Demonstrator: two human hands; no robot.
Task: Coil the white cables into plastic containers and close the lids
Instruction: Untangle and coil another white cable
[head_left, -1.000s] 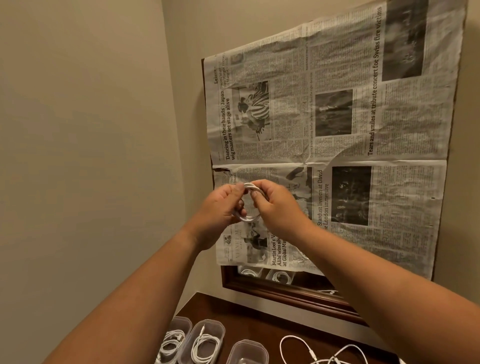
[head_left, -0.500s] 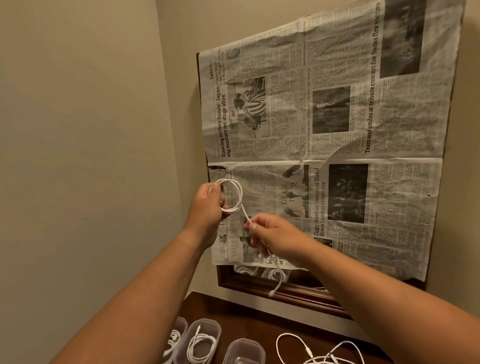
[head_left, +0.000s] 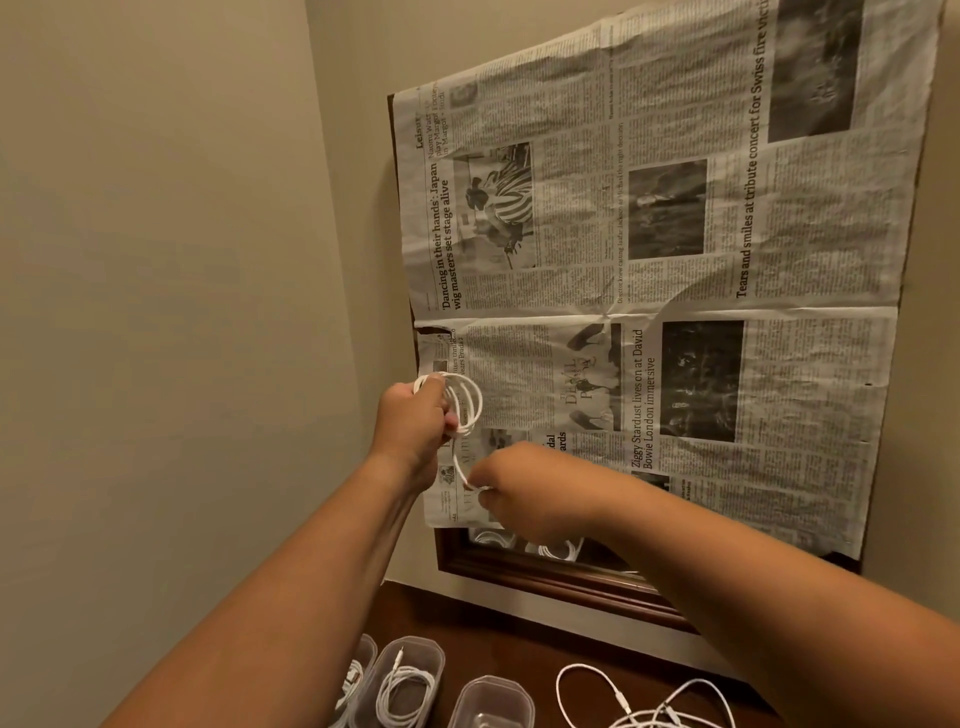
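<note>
Hands are raised before the far wall, close together but apart. The left hand (head_left: 415, 421) grips a white cable (head_left: 467, 400) wound into several loops that stand out past its knuckles. The right hand (head_left: 530, 499), lower and just to the right, pinches the same cable's free run, which drops in a short curve from the coil. Behind them a newspaper (head_left: 675, 291) covers a wood-framed mirror (head_left: 545, 577), whose lower edge shows under the paper. Left of the hands, the side wall (head_left: 156, 260) closes in at a corner. Below, the dark desk (head_left: 498, 639) runs to the near edge of view. A filled container (head_left: 435, 667) there holds a coiled cable, an empty container (head_left: 491, 682) sits just right of it, and a third container (head_left: 366, 652) is half hidden by the left forearm. Loose cables (head_left: 649, 712) lie further right, with bare desk between them and the empty container.
</note>
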